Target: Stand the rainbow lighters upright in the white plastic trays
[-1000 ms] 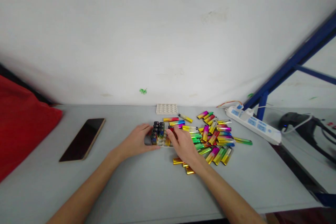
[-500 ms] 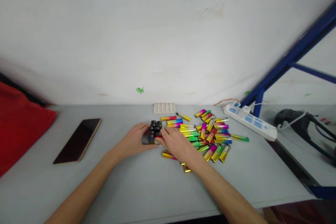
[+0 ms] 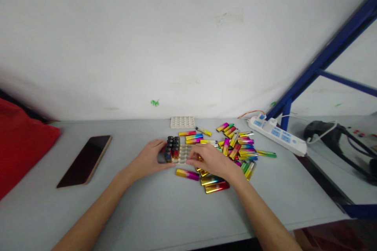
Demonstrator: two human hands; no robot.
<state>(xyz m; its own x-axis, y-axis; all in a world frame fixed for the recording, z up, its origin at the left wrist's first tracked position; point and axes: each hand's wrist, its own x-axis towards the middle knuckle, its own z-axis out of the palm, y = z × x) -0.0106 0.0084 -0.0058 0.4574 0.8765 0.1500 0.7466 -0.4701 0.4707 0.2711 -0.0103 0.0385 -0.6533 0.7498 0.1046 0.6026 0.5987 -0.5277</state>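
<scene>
Reaching over the grey table (image 3: 141, 215), the person has both hands near its middle. The loose lighters (image 3: 235, 151) make a wide pile around the right hand (image 3: 210, 160) and to the right of it. The fingers of this hand are bent and close together at the right end of the holed tray (image 3: 184, 153); whether they grip something, one cannot tell. The left hand (image 3: 150, 157) has its thumb and fingers apart, around the tray's left end; whether they press on it is not clear. So the tray lies between the two hands, its pale holes showing beside the right fingertips. The upright lighters (image 3: 173, 149) stand in its left part, just beside the left fingers, black tops upward. One yellow-and-purple lighter (image 3: 187, 174) lies flat near the tray, on the person's side.
</scene>
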